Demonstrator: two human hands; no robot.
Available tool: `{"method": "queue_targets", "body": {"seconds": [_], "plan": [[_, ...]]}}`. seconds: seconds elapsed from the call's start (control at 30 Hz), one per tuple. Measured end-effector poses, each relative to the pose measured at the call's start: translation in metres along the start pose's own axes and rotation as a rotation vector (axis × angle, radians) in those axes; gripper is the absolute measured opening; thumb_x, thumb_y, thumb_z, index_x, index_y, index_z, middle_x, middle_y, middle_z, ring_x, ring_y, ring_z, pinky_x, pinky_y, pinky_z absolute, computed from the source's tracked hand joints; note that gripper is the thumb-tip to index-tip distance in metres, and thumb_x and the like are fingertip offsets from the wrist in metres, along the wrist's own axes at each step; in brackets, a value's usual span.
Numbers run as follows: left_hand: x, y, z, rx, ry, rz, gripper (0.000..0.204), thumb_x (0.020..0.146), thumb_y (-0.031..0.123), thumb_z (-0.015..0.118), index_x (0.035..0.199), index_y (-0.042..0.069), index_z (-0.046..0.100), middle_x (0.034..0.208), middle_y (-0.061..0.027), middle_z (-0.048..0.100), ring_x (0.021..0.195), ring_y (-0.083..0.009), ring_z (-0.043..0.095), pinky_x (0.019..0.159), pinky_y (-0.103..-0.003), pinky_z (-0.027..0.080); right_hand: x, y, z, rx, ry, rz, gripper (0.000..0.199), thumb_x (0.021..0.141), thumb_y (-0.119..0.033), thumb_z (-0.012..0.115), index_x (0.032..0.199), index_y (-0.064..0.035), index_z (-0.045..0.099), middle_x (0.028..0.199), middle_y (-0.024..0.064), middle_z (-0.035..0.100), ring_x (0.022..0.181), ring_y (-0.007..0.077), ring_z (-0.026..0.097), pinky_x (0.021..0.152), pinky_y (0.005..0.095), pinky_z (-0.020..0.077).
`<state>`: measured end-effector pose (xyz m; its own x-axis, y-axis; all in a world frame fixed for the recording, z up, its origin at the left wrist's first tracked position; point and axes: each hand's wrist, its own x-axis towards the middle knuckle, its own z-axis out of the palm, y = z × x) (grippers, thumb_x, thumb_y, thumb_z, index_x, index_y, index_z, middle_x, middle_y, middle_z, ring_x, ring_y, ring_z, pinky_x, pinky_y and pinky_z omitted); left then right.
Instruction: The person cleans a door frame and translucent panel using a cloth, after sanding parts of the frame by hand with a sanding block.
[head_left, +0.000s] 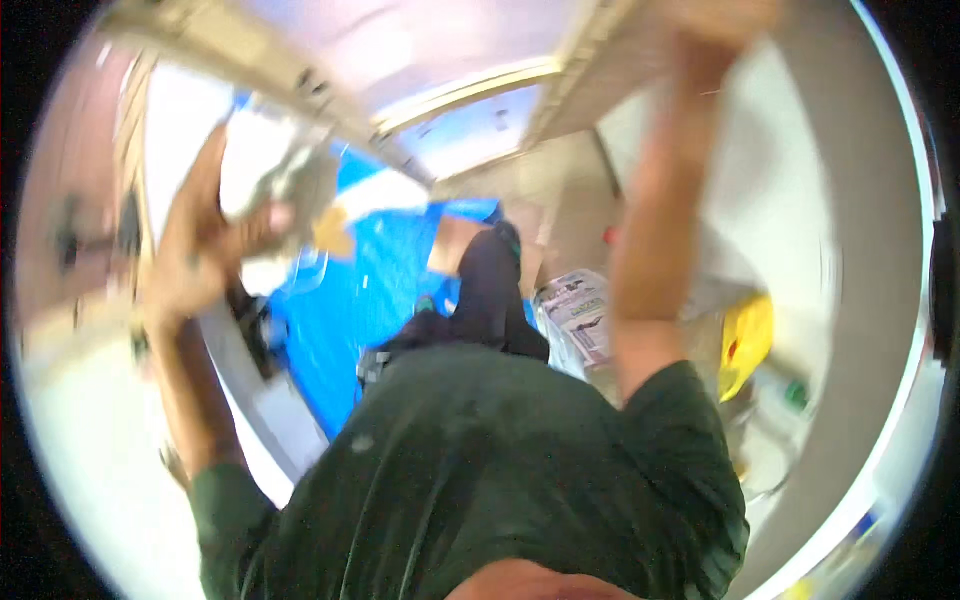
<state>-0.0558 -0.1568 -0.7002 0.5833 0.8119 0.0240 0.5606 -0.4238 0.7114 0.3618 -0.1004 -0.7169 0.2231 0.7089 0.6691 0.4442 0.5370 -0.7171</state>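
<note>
The view is blurred by motion. My left hand [205,250] is raised at the left and is closed on a crumpled white and grey bundle [268,160], perhaps plastic sheet or cloth. My right arm reaches straight up at the right. My right hand [722,18] is smeared at the top edge, against a pale wall and next to a beige frame edge [600,70]; whether it holds anything cannot be told. Below are my dark green shirt [480,460] and a dark trouser leg [487,290] stepping forward.
A blue tarp [350,300] covers the floor ahead. A printed bag or paper [580,315] lies right of my leg. A yellow object [745,340] sits among clutter by the white wall at right. A pale ledge runs along the left.
</note>
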Motion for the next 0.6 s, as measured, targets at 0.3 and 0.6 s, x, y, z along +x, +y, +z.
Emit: {"method": "queue_targets", "body": {"seconds": [0.3,0.6], "plan": [[-0.014,-0.142,0.261,-1.684,-0.267,-0.06,0.059,0.1,0.039,0.063,0.148,0.006,0.048,0.142,-0.013,0.059,0.133,-0.0282,0.056,0.113,-0.047,0.044,-0.376,-0.016,0.128,0.735,0.02,0.681,0.052,0.102,-0.033,0.067,0.139,0.0019,0.057,0.112,0.009,0.072,0.111,0.0172,0.066,0.091,0.0349,0.0549],[-0.058,-0.188,0.287,-0.779,0.034,-0.177,0.037,0.09,0.018,0.08,0.121,0.004,0.066,0.104,-0.0059,0.069,0.093,-0.019,0.066,0.086,-0.033,0.053,-0.436,-0.137,0.089,0.405,0.505,0.584,0.024,0.084,-0.012,0.086,0.094,-0.007,0.065,0.09,0.0021,0.072,0.075,0.0098,0.067,0.065,0.0268,0.0551]]}}
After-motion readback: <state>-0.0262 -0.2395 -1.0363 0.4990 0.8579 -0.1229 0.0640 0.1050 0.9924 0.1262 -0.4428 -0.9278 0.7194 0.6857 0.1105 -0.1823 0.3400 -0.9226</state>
